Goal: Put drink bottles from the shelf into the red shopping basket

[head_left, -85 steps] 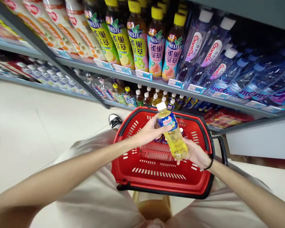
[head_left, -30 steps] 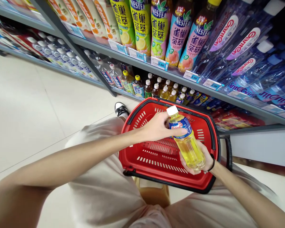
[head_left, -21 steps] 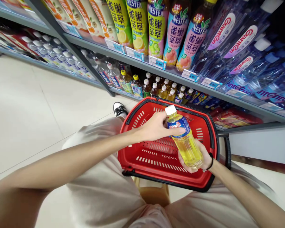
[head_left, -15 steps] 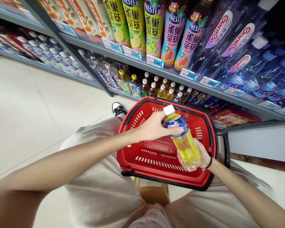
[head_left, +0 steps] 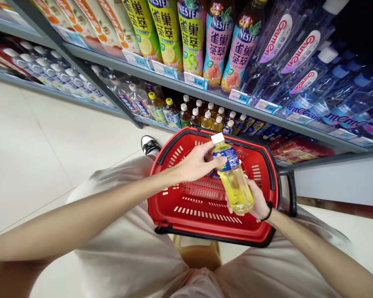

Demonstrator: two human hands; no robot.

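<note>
A clear drink bottle (head_left: 236, 186) with yellow liquid, a blue label and a white cap is held tilted above the red shopping basket (head_left: 202, 223). My left hand (head_left: 199, 162) grips its upper part, thumb across the label and fingers behind the neck. Supporting the lower part from behind and the right is my right hand (head_left: 256, 200), with a black band at the wrist; most of its fingers are hidden by the bottle. Deeper in the basket, something with a blue label shows partly behind the bottle.
Just beyond the basket, a lower shelf holds several small bottles (head_left: 207, 120). Above it, a shelf edge (head_left: 217, 92) with price tags carries tea bottles (head_left: 216, 45) and large water bottles (head_left: 276, 39). Pale floor tiles (head_left: 46, 136) lie left. The basket's black handle (head_left: 290, 194) is at right.
The bottle and both hands have shifted slightly left and up in view, and the bottle's label has turned a little. The whole scene has also slid slightly left.
</note>
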